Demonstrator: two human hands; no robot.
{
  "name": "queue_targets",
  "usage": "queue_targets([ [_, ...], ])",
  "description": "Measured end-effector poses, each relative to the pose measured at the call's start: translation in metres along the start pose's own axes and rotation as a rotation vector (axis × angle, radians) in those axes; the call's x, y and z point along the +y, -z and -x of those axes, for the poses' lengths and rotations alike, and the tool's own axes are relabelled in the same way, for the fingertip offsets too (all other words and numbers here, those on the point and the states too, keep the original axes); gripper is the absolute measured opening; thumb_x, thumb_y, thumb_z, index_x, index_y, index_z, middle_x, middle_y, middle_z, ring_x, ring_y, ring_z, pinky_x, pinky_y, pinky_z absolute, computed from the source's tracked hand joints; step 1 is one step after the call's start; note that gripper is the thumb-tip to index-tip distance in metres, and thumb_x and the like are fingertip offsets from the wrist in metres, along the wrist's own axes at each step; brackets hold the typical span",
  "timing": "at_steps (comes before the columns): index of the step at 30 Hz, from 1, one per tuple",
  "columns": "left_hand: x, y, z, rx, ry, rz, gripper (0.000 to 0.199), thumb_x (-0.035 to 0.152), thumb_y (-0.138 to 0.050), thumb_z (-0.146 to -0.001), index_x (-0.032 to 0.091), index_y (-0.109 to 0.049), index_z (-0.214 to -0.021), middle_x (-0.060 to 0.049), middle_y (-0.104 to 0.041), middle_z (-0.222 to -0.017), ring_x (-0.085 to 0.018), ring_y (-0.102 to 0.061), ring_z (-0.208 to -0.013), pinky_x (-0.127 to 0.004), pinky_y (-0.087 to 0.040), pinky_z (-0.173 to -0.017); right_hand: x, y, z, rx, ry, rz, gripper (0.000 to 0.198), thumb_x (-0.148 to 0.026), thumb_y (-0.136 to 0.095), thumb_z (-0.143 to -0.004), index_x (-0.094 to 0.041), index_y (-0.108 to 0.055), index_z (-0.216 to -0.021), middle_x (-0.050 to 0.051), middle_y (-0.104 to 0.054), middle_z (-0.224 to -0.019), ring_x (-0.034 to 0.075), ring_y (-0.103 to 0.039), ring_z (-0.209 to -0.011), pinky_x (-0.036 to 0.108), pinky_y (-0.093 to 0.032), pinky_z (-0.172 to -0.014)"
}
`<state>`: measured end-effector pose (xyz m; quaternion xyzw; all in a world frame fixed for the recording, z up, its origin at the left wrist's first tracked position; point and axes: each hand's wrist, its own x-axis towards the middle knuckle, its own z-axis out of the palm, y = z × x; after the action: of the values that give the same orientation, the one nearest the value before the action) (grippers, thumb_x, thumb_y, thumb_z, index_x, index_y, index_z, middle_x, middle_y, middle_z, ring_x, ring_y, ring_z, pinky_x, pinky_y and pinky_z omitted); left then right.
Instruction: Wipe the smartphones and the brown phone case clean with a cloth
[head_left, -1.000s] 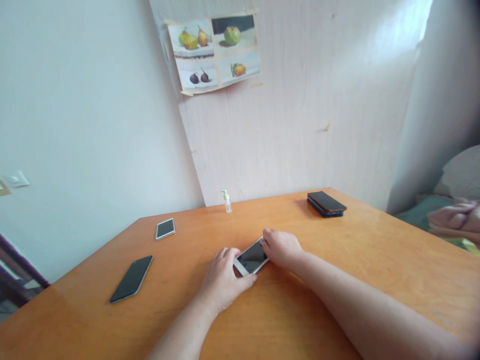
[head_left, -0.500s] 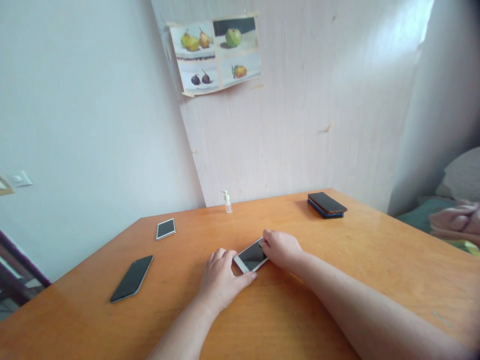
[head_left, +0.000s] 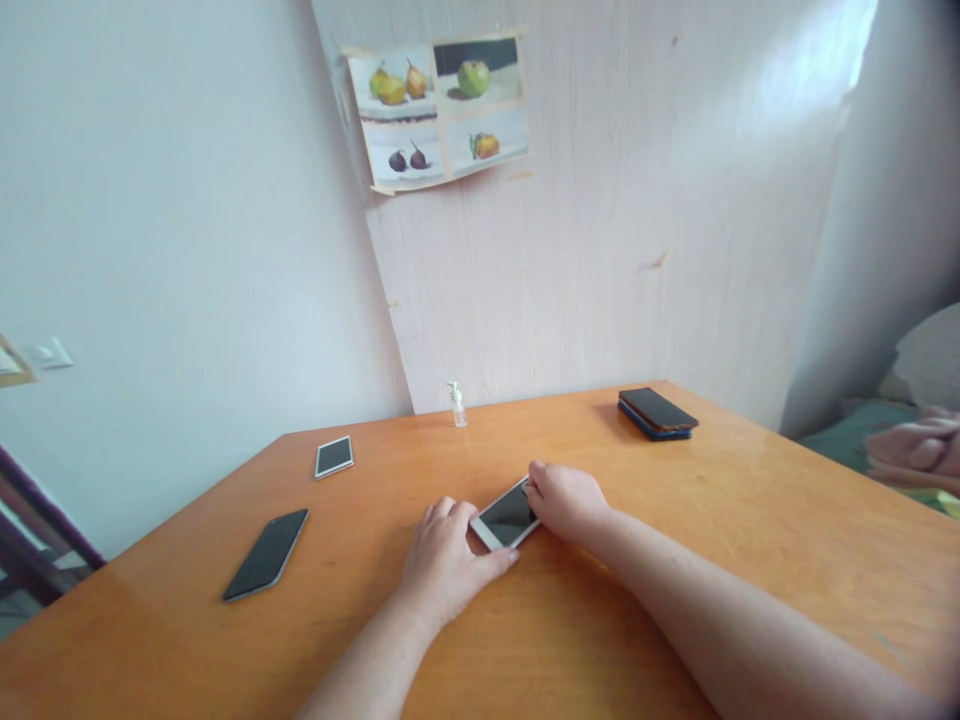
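Note:
A white smartphone [head_left: 508, 516] with a dark screen lies slanted on the wooden table [head_left: 570, 640]. Its near left end sits between the thumb and fingers of my left hand [head_left: 448, 556], which steadies it by the edges. Over the phone's far right end my right hand [head_left: 566, 502] is closed, fingers curled down against the screen. Whatever those fingers pinch is hidden; only a small pale edge shows beside them.
At the left lie a black phone [head_left: 267, 556] and, farther back, another white phone [head_left: 334, 457]. A small clear pump bottle [head_left: 458, 408] stands at the back edge. Dark phones or cases [head_left: 657, 412] are stacked at the back right. Fruit pictures [head_left: 441, 120] hang on the wall.
The whole view has shifted very slightly, so everything sits a little farther right. Both hands keep their places on the white smartphone.

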<state>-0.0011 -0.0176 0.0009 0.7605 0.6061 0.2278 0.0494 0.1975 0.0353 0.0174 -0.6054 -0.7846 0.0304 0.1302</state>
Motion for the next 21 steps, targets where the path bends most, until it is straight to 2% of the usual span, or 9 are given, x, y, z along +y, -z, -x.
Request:
queue_targets([
  [6, 0.003, 0.001, -0.001, -0.019, 0.014, -0.041, 0.047, 0.066, -0.068, -0.068, 0.023, -0.059, -0.086, -0.006, -0.058, -0.097, -0.027, -0.055, -0.100, -0.033, -0.040, -0.081, -0.021, -0.005, 0.013, -0.032, 0.143, -0.034, 0.021, -0.035, -0.045, -0.091, -0.023, -0.062, -0.093, 0.005, -0.072, -0.094, 0.018, -0.066, -0.086, 0.026, -0.038, -0.067],
  [13, 0.000, -0.002, 0.001, 0.019, -0.003, -0.035, 0.048, 0.065, -0.070, -0.066, 0.025, -0.060, -0.090, -0.004, -0.058, -0.099, -0.026, -0.054, -0.101, -0.034, -0.040, -0.082, 0.002, -0.002, -0.002, 0.002, -0.018, -0.007, 0.027, -0.031, -0.037, -0.095, -0.019, -0.061, -0.099, 0.011, -0.072, -0.097, 0.023, -0.067, -0.088, 0.029, -0.038, -0.067],
  [15, 0.000, -0.003, 0.001, 0.022, -0.002, -0.042, 0.048, 0.066, -0.069, -0.067, 0.025, -0.060, -0.091, -0.004, -0.058, -0.098, -0.027, -0.055, -0.100, -0.034, -0.039, -0.081, -0.002, -0.002, 0.001, 0.007, 0.000, -0.007, 0.025, -0.030, -0.039, -0.094, -0.020, -0.061, -0.098, 0.010, -0.072, -0.097, 0.022, -0.067, -0.088, 0.028, -0.038, -0.067],
  [19, 0.002, 0.000, 0.000, 0.004, -0.006, -0.055, 0.049, 0.069, -0.067, -0.066, 0.025, -0.060, -0.087, -0.005, -0.058, -0.096, -0.028, -0.055, -0.099, -0.034, -0.039, -0.079, -0.020, -0.004, 0.012, -0.022, 0.126, -0.037, 0.020, -0.032, -0.045, -0.091, -0.022, -0.062, -0.094, 0.006, -0.072, -0.093, 0.019, -0.067, -0.085, 0.026, -0.037, -0.065],
  [21, 0.003, 0.002, 0.000, -0.003, 0.001, -0.054, 0.050, 0.069, -0.066, -0.066, 0.025, -0.060, -0.087, -0.005, -0.058, -0.097, -0.028, -0.055, -0.099, -0.034, -0.039, -0.080, -0.020, -0.004, 0.012, -0.030, 0.130, -0.046, 0.020, -0.033, -0.046, -0.091, -0.023, -0.062, -0.094, 0.006, -0.072, -0.093, 0.019, -0.066, -0.086, 0.026, -0.037, -0.066],
])
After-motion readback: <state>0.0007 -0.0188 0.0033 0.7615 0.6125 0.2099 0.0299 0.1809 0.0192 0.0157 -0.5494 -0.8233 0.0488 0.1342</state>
